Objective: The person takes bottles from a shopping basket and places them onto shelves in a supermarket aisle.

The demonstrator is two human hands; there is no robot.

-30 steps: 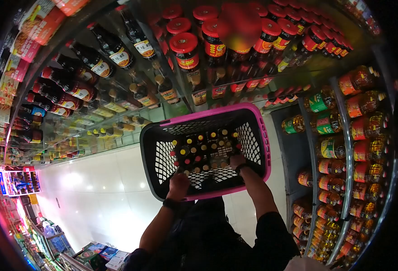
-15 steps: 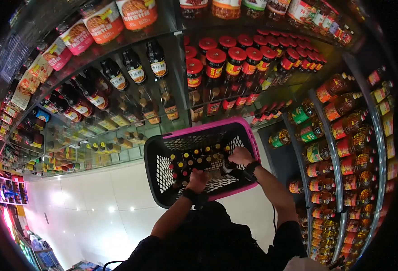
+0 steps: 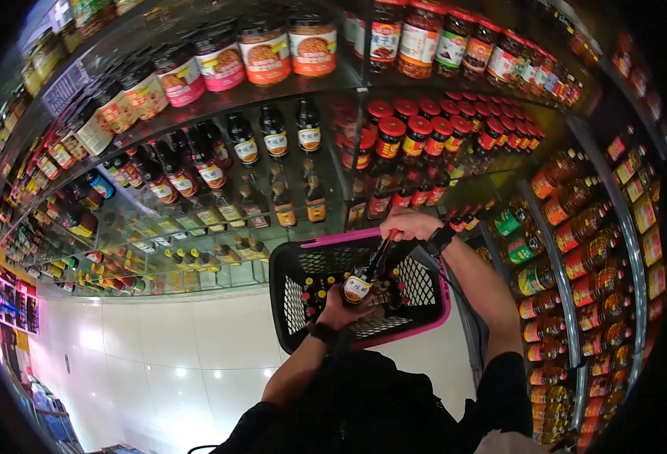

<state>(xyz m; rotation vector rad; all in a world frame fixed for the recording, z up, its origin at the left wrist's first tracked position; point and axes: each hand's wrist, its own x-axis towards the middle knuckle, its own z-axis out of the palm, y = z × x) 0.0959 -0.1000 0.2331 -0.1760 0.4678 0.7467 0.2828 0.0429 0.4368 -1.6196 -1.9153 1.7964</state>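
Note:
A black basket with a pink rim [image 3: 447, 303] holds several small bottles with yellow, red and dark caps. Over it, a dark bottle with a white and orange label [image 3: 357, 288] is tilted, its neck toward the upper right. My left hand [image 3: 338, 309] is wrapped round the bottle's lower part. My right hand [image 3: 410, 225] is closed at the upper end, above the basket's far right corner; something red and dark shows at its fingers, too small to make out.
Glass shelves ahead hold similar dark bottles [image 3: 274, 135], red-lidded jars [image 3: 390, 136] and large labelled jars [image 3: 265, 57]. Racks of oil bottles [image 3: 543, 306] stand on the right. A pale tiled floor [image 3: 197, 333] lies below left.
The dark bottle is now up in my left hand above the basket. My right hand has risen from inside the basket to its far side. The view has shifted, showing more upper shelf.

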